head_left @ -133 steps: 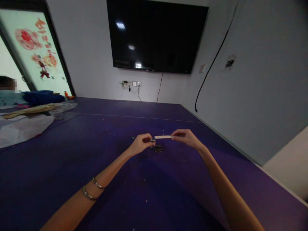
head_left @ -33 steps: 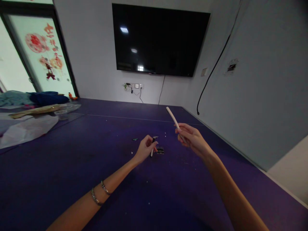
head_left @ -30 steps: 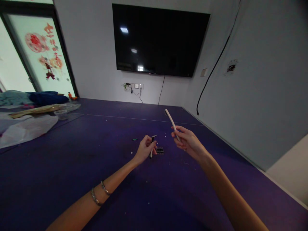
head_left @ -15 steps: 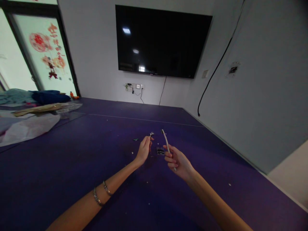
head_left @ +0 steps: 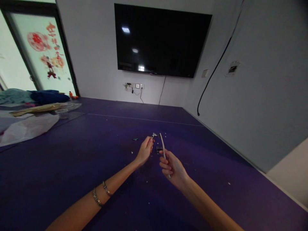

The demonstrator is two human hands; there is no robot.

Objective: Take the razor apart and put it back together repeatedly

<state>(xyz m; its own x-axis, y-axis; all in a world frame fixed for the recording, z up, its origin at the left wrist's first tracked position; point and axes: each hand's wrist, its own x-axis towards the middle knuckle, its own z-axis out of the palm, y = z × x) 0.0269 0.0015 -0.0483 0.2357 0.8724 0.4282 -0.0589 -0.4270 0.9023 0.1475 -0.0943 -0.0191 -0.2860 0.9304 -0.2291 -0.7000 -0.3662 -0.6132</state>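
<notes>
My left hand [head_left: 144,150] is closed around a small tool with a silvery head [head_left: 154,134]; its exact kind is too small to make out. A pale toothbrush [head_left: 162,142] with dark bristles is gripped in my right hand [head_left: 174,168]. Its bristle end points away from me, close to the silvery head on its right; I cannot tell if they touch. Behind the right fingers lies a small black, box-like object [head_left: 158,149], partly hidden. A small dark greenish strip [head_left: 135,139] rests left of my left hand.
The purple surface [head_left: 96,144] carries scattered pale bits. On the left lie a white plastic bag [head_left: 31,126] and dark blue cloth [head_left: 49,96]. A television [head_left: 163,41] hangs on the far wall, and a black cable [head_left: 214,72] dangles along the right wall.
My right hand has moved left, bringing the toothbrush head close to the silvery tool. The tool's head has shifted slightly right. The black object is now more covered.
</notes>
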